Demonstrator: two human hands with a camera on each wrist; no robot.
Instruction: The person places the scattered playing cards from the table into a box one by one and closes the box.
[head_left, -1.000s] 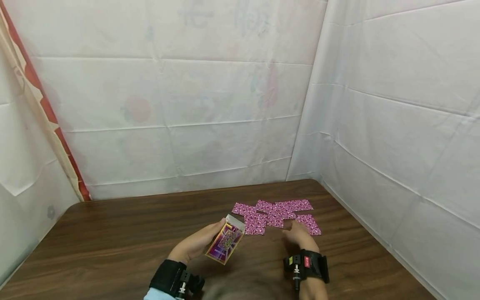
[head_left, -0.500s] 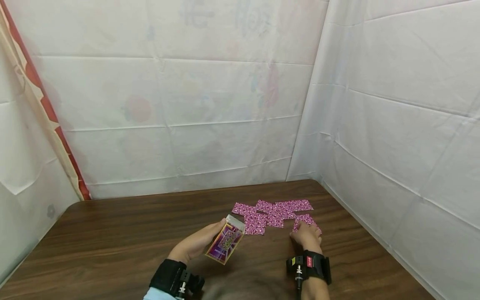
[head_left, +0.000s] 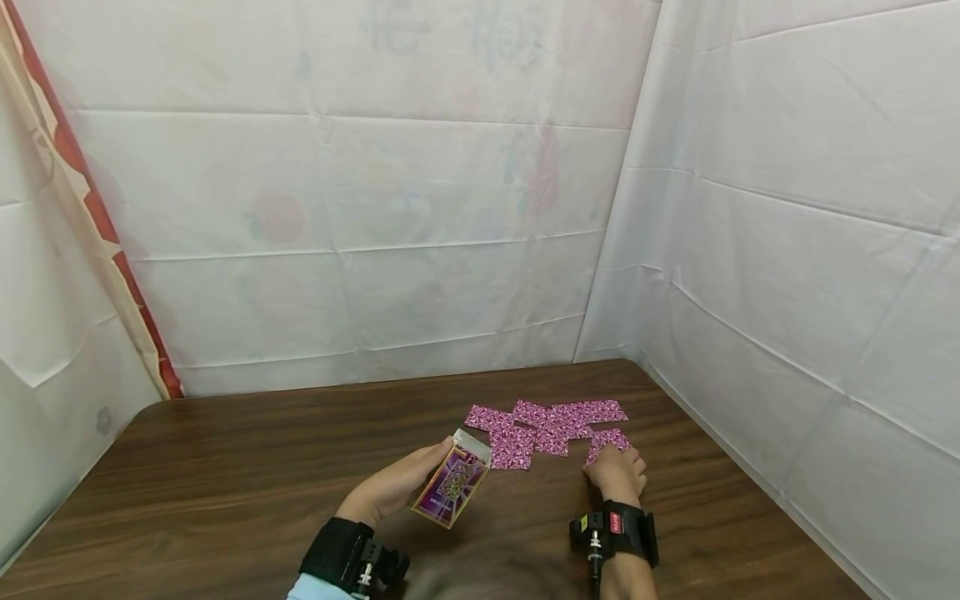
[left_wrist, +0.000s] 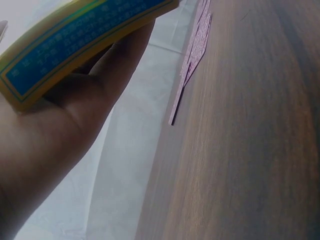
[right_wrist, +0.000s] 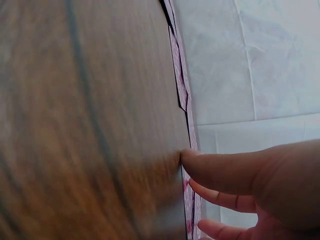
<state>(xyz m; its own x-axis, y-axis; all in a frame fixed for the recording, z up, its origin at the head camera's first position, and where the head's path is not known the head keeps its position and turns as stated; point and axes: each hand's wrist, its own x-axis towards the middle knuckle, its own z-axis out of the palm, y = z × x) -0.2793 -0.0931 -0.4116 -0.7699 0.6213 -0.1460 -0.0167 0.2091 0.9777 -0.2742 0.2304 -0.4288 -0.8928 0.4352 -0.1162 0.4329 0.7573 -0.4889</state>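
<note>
My left hand (head_left: pixel 393 485) grips a small purple and gold card box (head_left: pixel 450 487), tilted above the table. Its white flap stands up at the far end; in the left wrist view a blue side panel of the box (left_wrist: pixel 75 40) with small print shows over the palm. My right hand (head_left: pixel 617 472) is down at a pink-patterned card (head_left: pixel 609 437) at the right end of the spread. In the right wrist view, the thumb and slightly bent fingers (right_wrist: pixel 220 167) touch the card at its edge, apart from each other. Part of that card is hidden under the hand.
Several more pink-patterned cards (head_left: pixel 512 447) lie face down, some overlapping, left of and behind the right hand. The brown wooden table (head_left: pixel 247 475) ends at white cloth walls (head_left: pixel 787 250) at the back and right.
My right hand has moved right from the gap beside the rightmost card onto that card, covering its near part. The left hand and box have stayed in place.
</note>
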